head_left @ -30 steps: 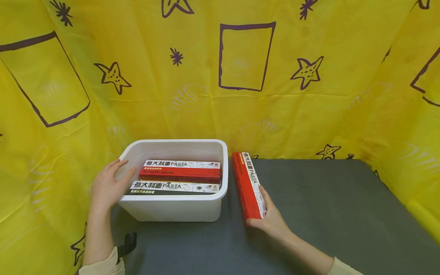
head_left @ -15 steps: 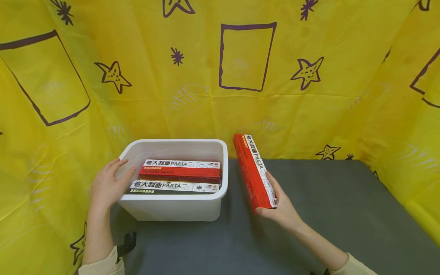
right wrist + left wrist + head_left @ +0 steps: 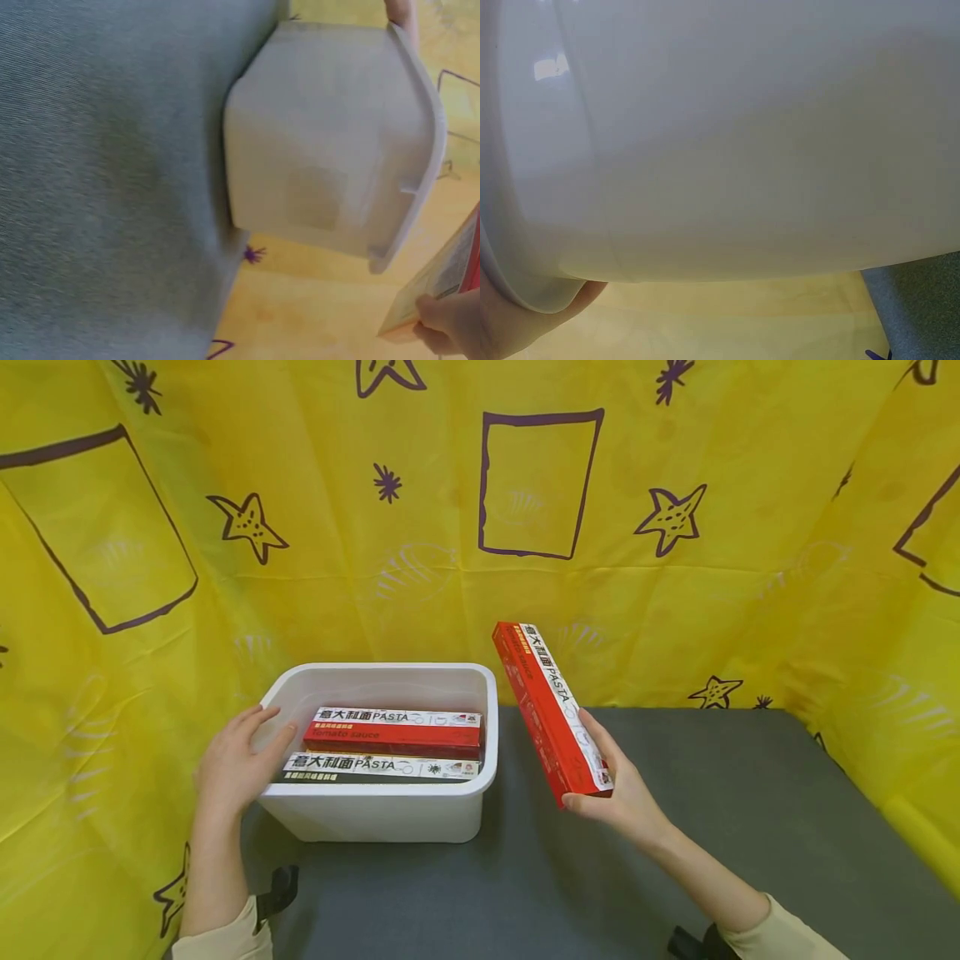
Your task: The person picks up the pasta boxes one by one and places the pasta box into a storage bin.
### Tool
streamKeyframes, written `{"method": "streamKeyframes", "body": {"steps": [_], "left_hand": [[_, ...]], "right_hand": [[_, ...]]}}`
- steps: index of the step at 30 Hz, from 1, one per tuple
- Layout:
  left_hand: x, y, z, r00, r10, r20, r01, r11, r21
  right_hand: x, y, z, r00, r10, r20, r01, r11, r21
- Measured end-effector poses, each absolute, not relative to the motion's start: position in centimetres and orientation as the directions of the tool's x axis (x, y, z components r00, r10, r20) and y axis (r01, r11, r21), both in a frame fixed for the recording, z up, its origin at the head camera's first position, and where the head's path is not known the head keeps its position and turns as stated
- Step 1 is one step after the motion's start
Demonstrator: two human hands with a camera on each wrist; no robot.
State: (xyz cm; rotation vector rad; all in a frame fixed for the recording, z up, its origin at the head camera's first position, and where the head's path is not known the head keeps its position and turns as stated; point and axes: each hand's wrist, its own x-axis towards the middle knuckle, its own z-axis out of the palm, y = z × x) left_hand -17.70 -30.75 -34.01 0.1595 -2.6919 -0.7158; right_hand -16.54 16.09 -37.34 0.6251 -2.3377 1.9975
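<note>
My right hand [image 3: 630, 802] grips the near end of a red and white pasta box [image 3: 551, 710] labelled tomato sauce. The box is raised above the table, right of the white plastic bin [image 3: 382, 814], its far end tilted up and leaning left. In the right wrist view, fingers [image 3: 442, 319] hold the box's edge. My left hand [image 3: 240, 760] holds the bin's left rim, thumb toward the inside; in the left wrist view the bin's wall [image 3: 742, 150] fills most of the picture. Inside the bin lie a red pasta box [image 3: 393, 737] and, nearer me, a black one [image 3: 382, 768].
The bin stands on a dark grey table [image 3: 712, 802]. Yellow patterned cloth [image 3: 420, 585] hangs behind and on both sides. Bare table surface stretches to the right of the bin and in front of it. A black strap [image 3: 277, 893] sits at my left wrist.
My right hand has lifted the red pasta box up off its lower position beside the bin, and its far end has swung a little left. My left hand stays on the bin's rim.
</note>
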Motion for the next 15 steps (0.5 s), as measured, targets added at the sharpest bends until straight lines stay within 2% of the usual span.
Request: {"method": "streamKeyframes", "body": {"steps": [15], "left_hand": [[-17.7,-30.7,-33.9,-0.933,-0.187,0.307,-0.007,0.863,0.506]], "right_hand": [[-16.6,14.5,-35.1,-0.87,-0.399,0.291,-0.347,0.074,-0.935]]}}
